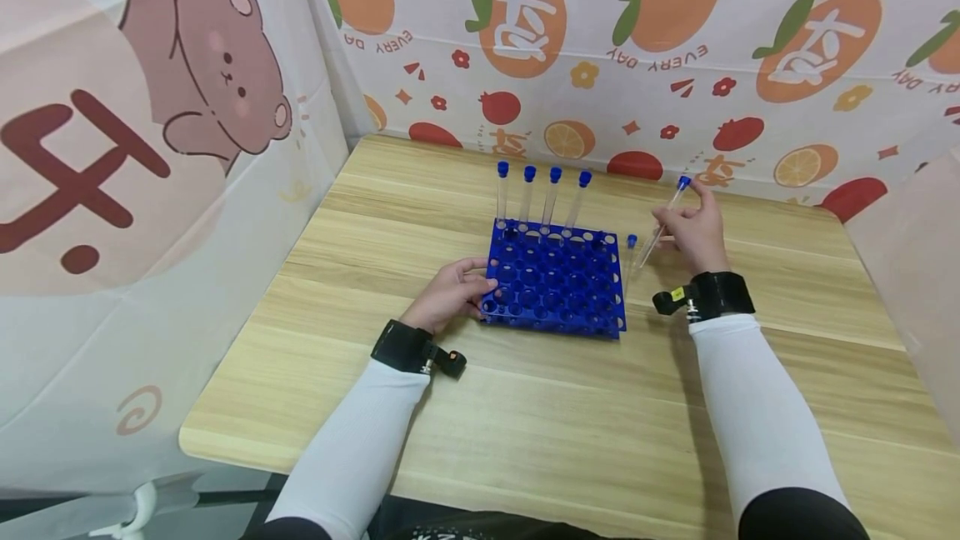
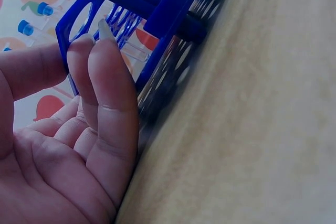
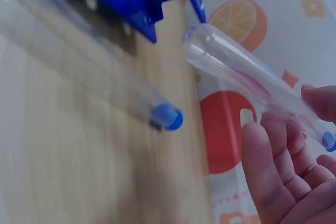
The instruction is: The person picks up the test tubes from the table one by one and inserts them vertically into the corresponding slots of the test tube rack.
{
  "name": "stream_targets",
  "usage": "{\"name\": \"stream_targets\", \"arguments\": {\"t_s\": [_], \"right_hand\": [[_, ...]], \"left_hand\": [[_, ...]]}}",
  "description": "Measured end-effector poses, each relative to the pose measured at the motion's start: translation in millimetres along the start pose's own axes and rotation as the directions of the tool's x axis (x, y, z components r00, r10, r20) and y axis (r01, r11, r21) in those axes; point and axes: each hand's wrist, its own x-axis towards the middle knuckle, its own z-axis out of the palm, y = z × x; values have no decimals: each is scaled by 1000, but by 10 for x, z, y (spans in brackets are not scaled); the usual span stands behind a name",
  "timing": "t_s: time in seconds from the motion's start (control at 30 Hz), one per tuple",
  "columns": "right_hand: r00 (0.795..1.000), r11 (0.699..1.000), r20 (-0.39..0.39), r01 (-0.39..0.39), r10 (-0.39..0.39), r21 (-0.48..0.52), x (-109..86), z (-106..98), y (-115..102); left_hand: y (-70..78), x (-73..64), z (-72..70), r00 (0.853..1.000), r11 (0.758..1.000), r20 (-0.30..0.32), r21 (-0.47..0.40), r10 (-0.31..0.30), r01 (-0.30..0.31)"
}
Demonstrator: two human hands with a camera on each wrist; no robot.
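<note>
A blue test tube rack [image 1: 553,283] stands on the table, its top full of round holes. My left hand [image 1: 448,294] grips the rack's left end; up close in the left wrist view, the thumb and fingers pinch its end frame [image 2: 79,22]. Several clear test tubes [image 1: 527,198] with blue caps stand upright along the rack's back row. My right hand [image 1: 697,232] pinches another capped test tube [image 3: 247,74] near its cap, tilted, just right of the rack. In the right wrist view its rounded bottom points toward the rack. One more test tube [image 3: 113,72] lies on the table between the rack and my right hand.
The wooden table [image 1: 510,423] extends around the rack. A fruit-printed cloth [image 1: 600,98] hangs behind the table's back edge, and a bear-printed cloth [image 1: 232,82] hangs at the left.
</note>
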Motion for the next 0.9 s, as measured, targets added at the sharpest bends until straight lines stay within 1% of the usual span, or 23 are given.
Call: {"name": "stream_targets", "arguments": {"t_s": [0.2, 0.3, 0.47, 0.7, 0.9], "right_hand": [[996, 994, 2, 90, -91, 56, -37, 77, -108], [991, 986, 7, 133, -135, 104, -58, 120, -174], [981, 970, 18, 187, -192, 155, -88, 208, -280], [968, 958, 48, 236, -247, 162, -111, 329, -377], [957, 946, 53, 272, -285, 177, -109, 429, -391]], "left_hand": [[11, -7, 2, 1000, 1000, 8, 12, 8, -8], [9, -5, 0, 1000, 1000, 7, 15, 9, -9], [-7, 9, -8, 1000, 1000, 8, 11, 9, -9], [-20, 23, -15, 1000, 1000, 4, 8, 7, -7], [-25, 22, -22, 1000, 1000, 5, 19, 6, -6]]}}
